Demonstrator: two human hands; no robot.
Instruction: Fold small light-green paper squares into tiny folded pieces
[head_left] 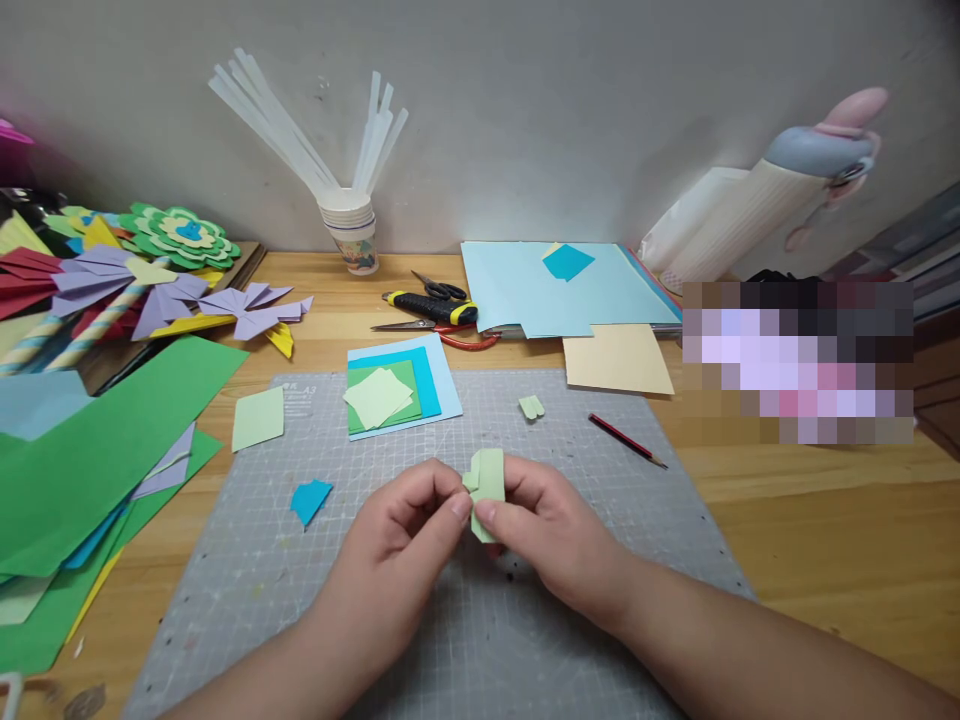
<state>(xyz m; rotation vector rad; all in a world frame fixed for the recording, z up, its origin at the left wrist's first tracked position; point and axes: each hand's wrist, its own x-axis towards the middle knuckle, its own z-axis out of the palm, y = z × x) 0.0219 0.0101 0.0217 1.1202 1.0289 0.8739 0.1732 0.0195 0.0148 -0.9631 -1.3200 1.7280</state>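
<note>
Over a mat, the right hand pinched folded green paper, seemingly to steady it; the left hand, thumb and forefinger nearly closed, gripped its edge, likely for fine control.

A small, pale green piece of folded paper is held up between the two hands, above the gridded grey mat. It is compact and taller than it is wide, its long sides running nearly upright in the view. A smooth, flat band forms its right side, and its corners at upper left and along the bottom are slanted. A short, narrow flap juts out from the left edge, above the middle. The right hand grips the paper with its thumb across the lower front; the left hand pinches at the left edge, just below the flap.
</note>
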